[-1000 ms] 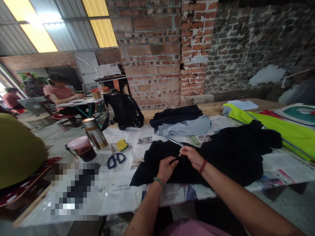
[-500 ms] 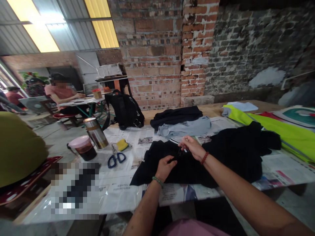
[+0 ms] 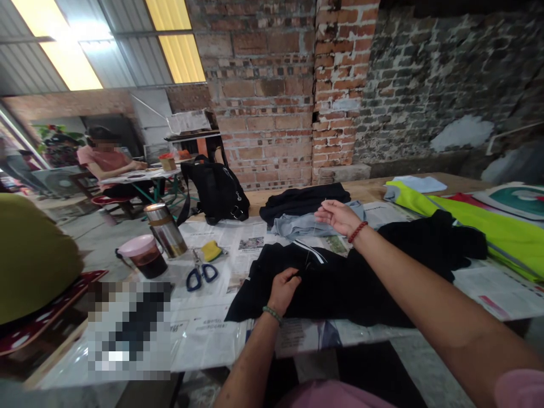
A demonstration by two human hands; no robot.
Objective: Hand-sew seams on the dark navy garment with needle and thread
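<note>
A black garment (image 3: 323,300) with a white-striped band (image 3: 312,251) lies spread across the table in front of me. My left hand (image 3: 284,289) is closed, pinching a fold of its cloth near the band. Raised above the garment, in front of a folded grey cloth (image 3: 297,225), my right hand (image 3: 338,217) is closed with thumb and fingertips pinched on what looks like a thin sewing needle (image 3: 325,200). A fine thread, only faintly visible, runs down from it toward the garment.
Newspaper under clear plastic covers the table (image 3: 204,340). On the left are scissors (image 3: 202,276), a yellow item (image 3: 211,250), a lidded cup (image 3: 144,258) and a steel flask (image 3: 165,229). A backpack (image 3: 216,190) stands behind; a neon vest (image 3: 476,226) and iron (image 3: 518,199) lie right.
My right hand has risen up and away from the black garment, drawing the thread out. My left hand stays in place on the cloth.
</note>
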